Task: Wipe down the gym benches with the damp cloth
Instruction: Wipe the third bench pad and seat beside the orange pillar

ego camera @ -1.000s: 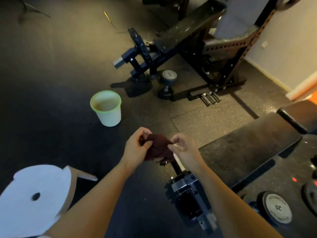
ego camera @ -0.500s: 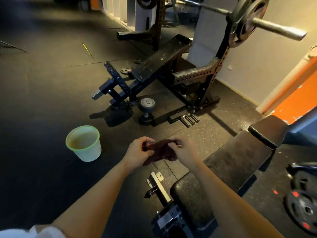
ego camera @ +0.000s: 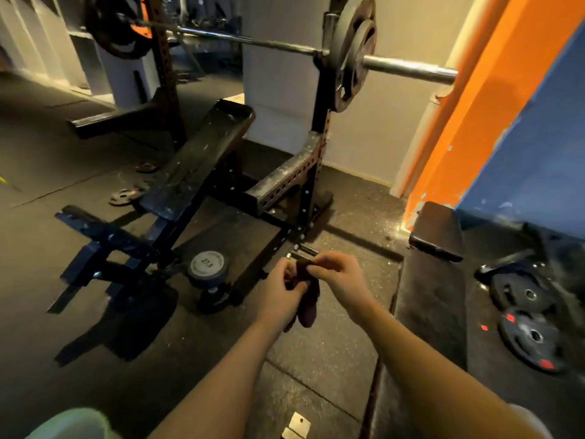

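Now my view has lifted from the bucket toward the incline bench (ego camera: 196, 163), while both hands' fingers (ego camera: 319, 270) still pinch the damp cloth (ego camera: 306, 299) in mid-air, so wiping hasn't started.

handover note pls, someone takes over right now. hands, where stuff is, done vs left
Left hand: pinches the dark red cloth at its upper left.
Right hand: pinches the cloth's top edge; the rest hangs between the hands, above the floor.
Near bench: flat pad to the right, under the right forearm, not touched.
Far bench: inclined pad inside the rack, under the loaded barbell.
Bucket: pale green rim at bottom left.
Done: cloth in hand; no wiping visible.
Left: wipe both bench pads.
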Demonstrator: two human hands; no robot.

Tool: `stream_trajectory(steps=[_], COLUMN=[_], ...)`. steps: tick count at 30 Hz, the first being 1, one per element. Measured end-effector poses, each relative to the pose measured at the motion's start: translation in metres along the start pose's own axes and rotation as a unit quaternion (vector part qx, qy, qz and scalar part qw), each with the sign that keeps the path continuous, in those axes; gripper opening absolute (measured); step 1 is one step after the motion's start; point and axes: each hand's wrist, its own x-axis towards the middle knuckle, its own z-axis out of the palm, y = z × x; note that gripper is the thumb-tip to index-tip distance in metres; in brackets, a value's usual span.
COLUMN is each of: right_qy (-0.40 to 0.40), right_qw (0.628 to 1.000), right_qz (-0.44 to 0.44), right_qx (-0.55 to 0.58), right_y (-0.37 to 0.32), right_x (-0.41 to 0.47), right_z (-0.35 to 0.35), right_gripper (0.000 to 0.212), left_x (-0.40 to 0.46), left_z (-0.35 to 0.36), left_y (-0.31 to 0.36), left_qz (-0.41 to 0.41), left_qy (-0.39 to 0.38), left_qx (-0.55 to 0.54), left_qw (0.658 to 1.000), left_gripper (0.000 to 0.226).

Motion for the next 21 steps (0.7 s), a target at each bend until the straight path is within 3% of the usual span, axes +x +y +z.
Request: stream_trajectory(steps=[7, 15, 21], right_qy=[0.144, 0.241, 0.270], right_qw=[0.985, 0.955, 0.951], right_qz=[0.092, 0.166, 0.148], right_qx=[-0.023, -0.046, -0.028], right_y=[0.010, 0.053, 0.076], right_x=[0.045, 0.082, 0.168], right_z=[-0.037, -0.070, -0.100], right_gripper=[0.009, 0.016, 0.011], left_x=[0.130, 0.214, 0.287], left_z=[-0.004, 0.061, 0.112], left_y=[0.022, 0.028, 0.027], left_qz=[0.028, -0.172, -0.136], left_qy=[-0.103, -0.200, -0.261], left_qx=[-0.004, -0.175, -0.130], left_qw=[0.994, 0.949, 0.947], left_gripper=[0.010, 0.031, 0.025])
